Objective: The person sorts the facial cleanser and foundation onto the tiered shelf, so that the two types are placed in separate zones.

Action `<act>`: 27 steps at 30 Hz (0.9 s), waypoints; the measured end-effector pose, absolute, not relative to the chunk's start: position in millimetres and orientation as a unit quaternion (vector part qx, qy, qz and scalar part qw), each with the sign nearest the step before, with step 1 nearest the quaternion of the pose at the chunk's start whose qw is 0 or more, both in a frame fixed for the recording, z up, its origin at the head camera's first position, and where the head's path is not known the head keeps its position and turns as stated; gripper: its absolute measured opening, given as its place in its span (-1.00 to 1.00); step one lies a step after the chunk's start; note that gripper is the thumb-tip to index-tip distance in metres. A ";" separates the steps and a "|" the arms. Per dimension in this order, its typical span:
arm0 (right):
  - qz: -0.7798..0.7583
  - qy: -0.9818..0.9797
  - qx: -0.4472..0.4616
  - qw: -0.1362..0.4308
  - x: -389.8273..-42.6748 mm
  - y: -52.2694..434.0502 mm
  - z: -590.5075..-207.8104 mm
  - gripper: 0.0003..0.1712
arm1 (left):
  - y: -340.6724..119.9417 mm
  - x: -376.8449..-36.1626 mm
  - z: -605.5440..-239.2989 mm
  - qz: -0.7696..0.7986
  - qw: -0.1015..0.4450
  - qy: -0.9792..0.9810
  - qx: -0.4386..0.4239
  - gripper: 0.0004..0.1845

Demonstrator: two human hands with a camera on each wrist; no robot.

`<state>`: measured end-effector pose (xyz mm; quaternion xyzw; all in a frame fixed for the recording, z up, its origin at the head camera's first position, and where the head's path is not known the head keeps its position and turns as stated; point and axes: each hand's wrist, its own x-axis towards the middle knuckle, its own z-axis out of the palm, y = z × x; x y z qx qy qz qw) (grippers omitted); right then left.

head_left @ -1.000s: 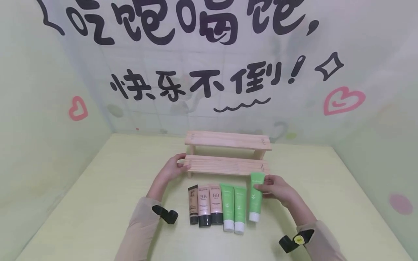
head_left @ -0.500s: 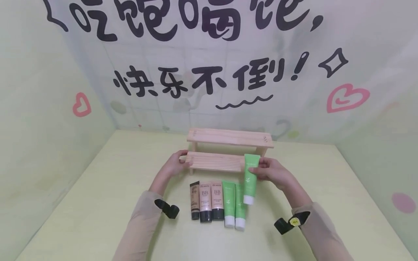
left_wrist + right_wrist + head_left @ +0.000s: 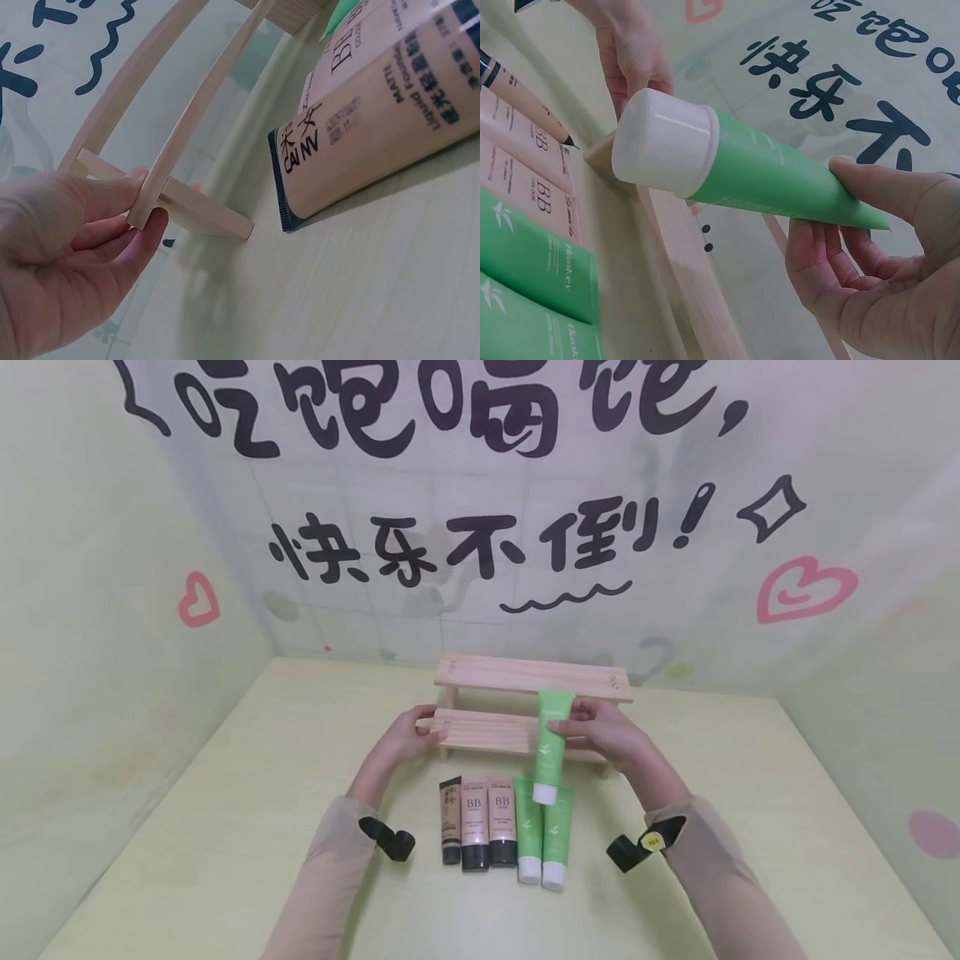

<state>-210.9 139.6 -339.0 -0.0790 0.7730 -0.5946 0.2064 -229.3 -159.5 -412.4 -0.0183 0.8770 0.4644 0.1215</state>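
Note:
My right hand (image 3: 611,735) pinches a green squeeze tube (image 3: 551,747) with a white cap near its flat crimped end. It is held off the table, in front of the two-tier wooden rack (image 3: 487,732). In the right wrist view the tube's white cap (image 3: 664,141) points left, away from the hand. My left hand (image 3: 408,735) grips the left end of the rack's lower board, thumb on top and fingers below, as the left wrist view shows at the board (image 3: 154,184). Two more green tubes (image 3: 556,839) lie below, one partly hidden behind the held tube.
Beside the green tubes lie two pink BB cream tubes (image 3: 474,822) with black caps and a brown liquid foundation tube (image 3: 451,822), all in a row before the rack. A wall with black lettering (image 3: 480,543) stands behind; side walls flank the table (image 3: 247,827).
My right hand has lifted the green tube from the right end of the row and carried it up and left, before the rack. The left hand keeps its grip on the rack.

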 end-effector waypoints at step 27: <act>-0.657 0.729 -0.053 0.188 -258.9 91.5 -297.7 -0.33 | -161.0 -228.0 -412.5 0.478 0.120 0.870 -0.021 -0.32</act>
